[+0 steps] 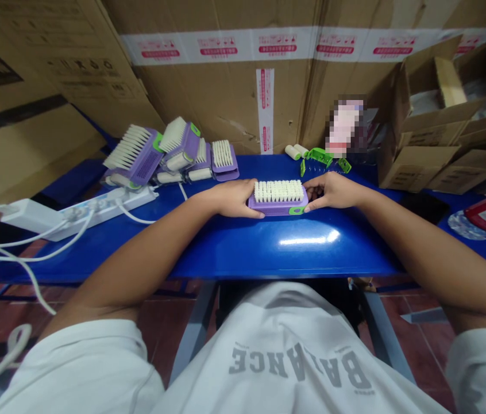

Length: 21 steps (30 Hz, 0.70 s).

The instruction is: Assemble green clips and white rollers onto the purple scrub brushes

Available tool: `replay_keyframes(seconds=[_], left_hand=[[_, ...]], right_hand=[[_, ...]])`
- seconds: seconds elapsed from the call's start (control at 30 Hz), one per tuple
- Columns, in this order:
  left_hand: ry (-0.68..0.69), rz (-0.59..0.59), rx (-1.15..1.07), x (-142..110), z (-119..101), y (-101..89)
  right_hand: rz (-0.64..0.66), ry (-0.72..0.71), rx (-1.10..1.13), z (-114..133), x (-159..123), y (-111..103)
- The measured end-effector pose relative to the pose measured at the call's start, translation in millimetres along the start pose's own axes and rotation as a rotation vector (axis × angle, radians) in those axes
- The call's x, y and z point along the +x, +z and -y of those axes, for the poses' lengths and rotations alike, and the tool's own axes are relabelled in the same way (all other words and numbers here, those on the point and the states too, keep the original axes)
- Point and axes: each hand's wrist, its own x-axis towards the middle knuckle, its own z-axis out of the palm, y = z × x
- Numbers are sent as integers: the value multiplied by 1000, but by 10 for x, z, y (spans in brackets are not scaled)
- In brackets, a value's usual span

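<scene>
A purple brush (278,198) with rows of white bristles facing up rests at the middle of the blue table. It has a green oval piece at the right of its near side. My left hand (236,198) grips its left end, the thumb along the near side. At its right end, my right hand (331,191) has curled fingers behind and the thumb by the green piece. Just behind lie bright green plastic parts (321,156) and two white rollers (296,152) with green ends. More purple brushes (137,152) are heaped to the left, some with white rollers.
A white power strip (105,210) with plugged cables lies on the left of the blue table (234,253). Large cardboard boxes (208,86) wall off the back. Open cartons (424,135) stand at the right, near a clear bottle (479,218) with a red label.
</scene>
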Motion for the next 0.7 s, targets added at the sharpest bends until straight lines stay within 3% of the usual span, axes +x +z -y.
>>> replay_keyframes(seconds=[0.33, 0.43, 0.6, 0.7], left_hand=[[-45, 50, -29, -1, -30, -37], [-34, 41, -38, 2, -31, -33], [-42, 53, -54, -21, -21, -102], [9, 54, -116, -31, 12, -156]], right_hand=[[1, 21, -61, -46, -28, -51], [-102, 30, -146, -131, -28, -99], [-363, -18, -474, -298, 8, -164], [-387, -1, -516, -371, 22, -146]])
